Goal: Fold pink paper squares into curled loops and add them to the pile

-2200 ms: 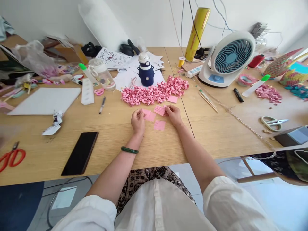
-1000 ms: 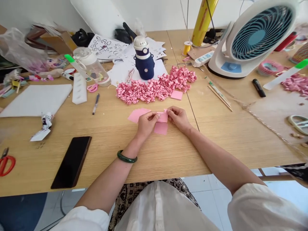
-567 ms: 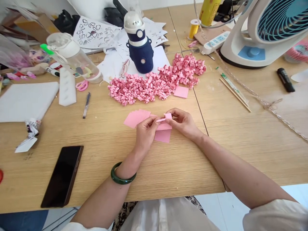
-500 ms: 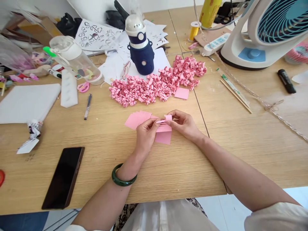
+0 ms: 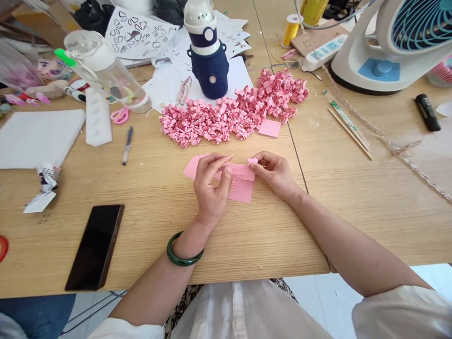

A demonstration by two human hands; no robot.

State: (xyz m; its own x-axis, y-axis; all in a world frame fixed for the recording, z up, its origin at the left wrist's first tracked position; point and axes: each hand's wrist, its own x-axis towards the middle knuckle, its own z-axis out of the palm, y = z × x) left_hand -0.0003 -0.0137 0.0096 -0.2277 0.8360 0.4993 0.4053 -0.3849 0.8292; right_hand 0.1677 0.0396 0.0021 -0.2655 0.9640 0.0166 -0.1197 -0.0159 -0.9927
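Observation:
Between thumb and fingers, my right hand (image 5: 275, 173) pinches a small piece of pink paper (image 5: 253, 161) that looks rolled or folded. My left hand (image 5: 213, 187) is open, thumb and fingers apart, just left of a stack of pink paper cut into thin strips (image 5: 242, 189). More pink paper strips (image 5: 195, 165) fan out behind the left hand, partly hidden by it. Beyond both hands lies a long heap of curled pink paper pieces (image 5: 219, 120), with a pink paper square (image 5: 270, 128) at its right front edge.
A navy bottle (image 5: 209, 66) stands behind the heap on white paper. Left are a clear bottle (image 5: 109, 70), pink scissors (image 5: 120, 116), a pen (image 5: 127, 146) and a phone (image 5: 95, 247). At right are chopsticks (image 5: 349, 134), a marker (image 5: 427, 112), a power strip (image 5: 325, 52) and a fan (image 5: 370, 61).
My left hand has let go of the pink strip and opened, drawing slightly left. My right hand keeps its pinch on the small paper piece. The view has tilted slightly down.

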